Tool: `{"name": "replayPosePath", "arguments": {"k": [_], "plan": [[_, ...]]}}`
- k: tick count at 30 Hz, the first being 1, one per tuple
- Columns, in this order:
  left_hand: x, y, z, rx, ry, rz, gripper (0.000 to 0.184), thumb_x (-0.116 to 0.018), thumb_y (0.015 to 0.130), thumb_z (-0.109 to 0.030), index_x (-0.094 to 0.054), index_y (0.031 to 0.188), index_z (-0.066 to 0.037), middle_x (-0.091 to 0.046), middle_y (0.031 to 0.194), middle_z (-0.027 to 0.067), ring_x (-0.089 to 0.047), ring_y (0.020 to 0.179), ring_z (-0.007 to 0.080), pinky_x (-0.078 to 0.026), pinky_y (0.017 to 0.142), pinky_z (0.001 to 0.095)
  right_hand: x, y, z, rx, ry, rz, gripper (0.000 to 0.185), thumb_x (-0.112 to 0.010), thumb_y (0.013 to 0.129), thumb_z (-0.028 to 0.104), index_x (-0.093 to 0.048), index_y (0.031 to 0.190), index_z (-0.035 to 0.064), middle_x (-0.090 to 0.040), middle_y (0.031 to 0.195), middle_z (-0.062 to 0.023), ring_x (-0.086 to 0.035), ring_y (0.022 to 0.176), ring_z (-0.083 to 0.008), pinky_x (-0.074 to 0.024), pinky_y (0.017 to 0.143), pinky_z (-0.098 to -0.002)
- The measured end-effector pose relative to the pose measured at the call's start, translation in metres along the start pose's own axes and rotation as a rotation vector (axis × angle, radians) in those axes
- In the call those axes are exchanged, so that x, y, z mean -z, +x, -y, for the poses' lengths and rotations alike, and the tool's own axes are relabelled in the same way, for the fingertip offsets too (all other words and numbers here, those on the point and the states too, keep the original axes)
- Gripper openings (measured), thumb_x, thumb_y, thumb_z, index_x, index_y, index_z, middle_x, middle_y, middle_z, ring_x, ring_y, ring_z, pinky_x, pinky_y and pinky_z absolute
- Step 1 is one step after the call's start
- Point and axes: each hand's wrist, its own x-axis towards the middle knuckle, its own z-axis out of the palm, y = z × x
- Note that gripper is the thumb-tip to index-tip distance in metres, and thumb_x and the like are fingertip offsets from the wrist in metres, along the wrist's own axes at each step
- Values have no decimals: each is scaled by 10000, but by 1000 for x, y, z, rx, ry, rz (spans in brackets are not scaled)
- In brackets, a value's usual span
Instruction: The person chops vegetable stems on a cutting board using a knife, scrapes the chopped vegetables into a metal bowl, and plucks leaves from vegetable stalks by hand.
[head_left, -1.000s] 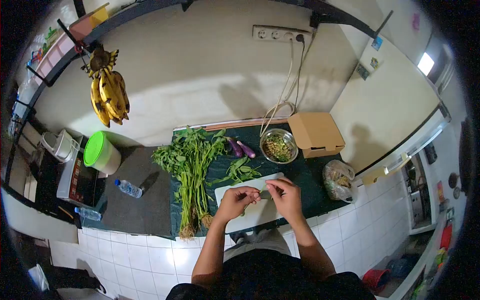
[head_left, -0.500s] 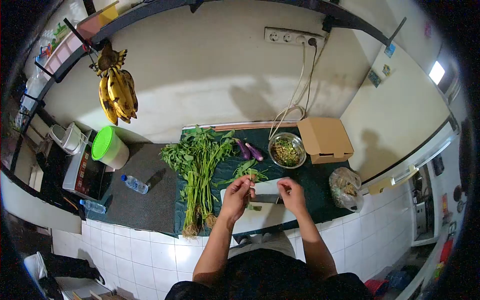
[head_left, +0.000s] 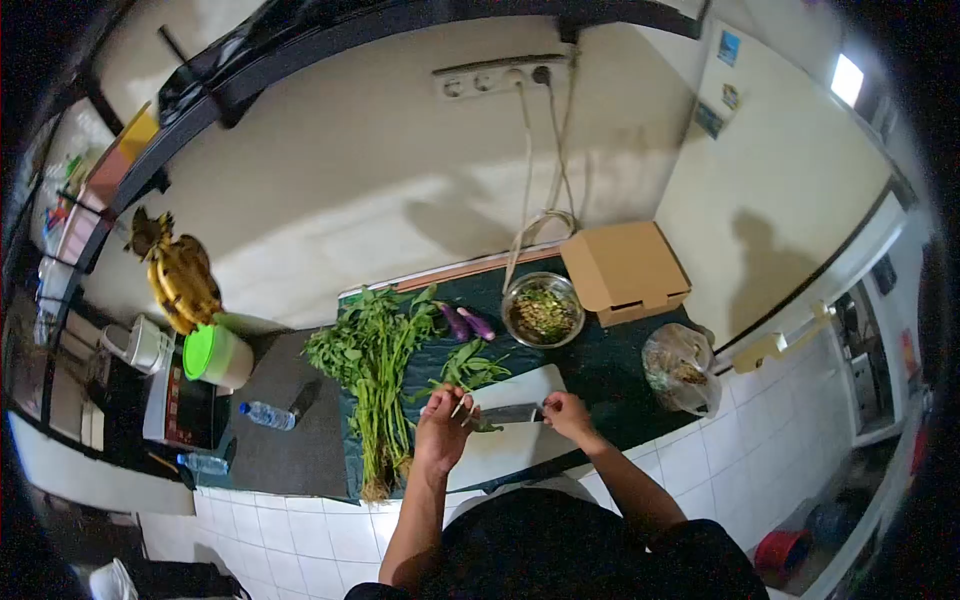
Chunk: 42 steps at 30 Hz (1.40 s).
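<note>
A white cutting board [head_left: 520, 445] lies before me with a knife [head_left: 512, 412] over it. My left hand [head_left: 443, 430] is closed at the board's left side, with thin pale stems between its fingers. A small green leaf piece [head_left: 487, 427] shows beside it. At the knife's right end my right hand [head_left: 572, 417] is pinched closed; what its fingertips hold is too small to tell. Loose green leaves [head_left: 470, 367] lie behind the board. To the left is a large bunch of leafy greens [head_left: 375, 390] with roots.
Two purple eggplants [head_left: 467, 322], a metal bowl [head_left: 543, 310] of chopped vegetables, a cardboard box [head_left: 627, 270] and a plastic bag [head_left: 682, 368] stand around the board. Further left are water bottles [head_left: 268, 415], a green-lidded container [head_left: 218, 357] and hanging bananas [head_left: 183, 283].
The view has tilted and shifted. My hands have moved apart from where they met over the board. My right hand has come down beside the knife's end.
</note>
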Motion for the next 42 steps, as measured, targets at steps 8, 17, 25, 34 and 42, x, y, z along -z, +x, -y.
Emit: {"name": "replayPosePath", "arguments": {"k": [8, 17, 25, 34, 42], "plan": [[-3, 24, 29, 116, -19, -138, 115, -589, 963, -296, -560, 1042, -218, -616, 992, -26, -571, 1006, 191, -420, 958, 523, 86, -26, -8, 42, 153, -176, 54, -531, 972, 85, -532, 974, 31, -596, 685, -77, -573, 540, -147, -473, 500, -311], [-37, 55, 37, 161, -72, -158, 25, -564, 976, -222, -558, 970, -198, -580, 920, -30, -562, 958, 164, -407, 995, 607, 232, -53, -15, -144, -660, -783, 202, -613, 856, 86, -627, 1045, 16, -667, 898, -197, -665, 838, -371, -525, 748, -445], [-52, 66, 39, 121, -49, -46, 117, -548, 982, -283, -550, 1077, -215, -608, 968, -31, -594, 1005, 147, -489, 945, 524, 215, -35, 71, -104, -708, -23, 502, -672, 871, 162, -513, 1328, 29, -667, 1101, -172, -656, 998, -310, -516, 857, -414], [-66, 58, 30, 43, -153, 37, 171, -483, 1012, -258, -578, 1116, -161, -641, 1024, 3, -610, 1042, 171, -479, 986, 512, 87, -4, 153, 531, 92, 429, 442, -732, 871, 183, -525, 1221, 11, -679, 1020, -85, -643, 964, -155, -495, 857, -315], [-58, 21, 17, -207, -160, -109, 245, -554, 981, -271, -546, 1192, -146, -621, 1116, 44, -543, 1205, 227, -347, 1118, 514, 99, -10, 179, 389, 200, 488, 232, -632, 944, 125, -533, 1133, 35, -667, 921, -69, -657, 787, -100, -518, 686, -270]]}}
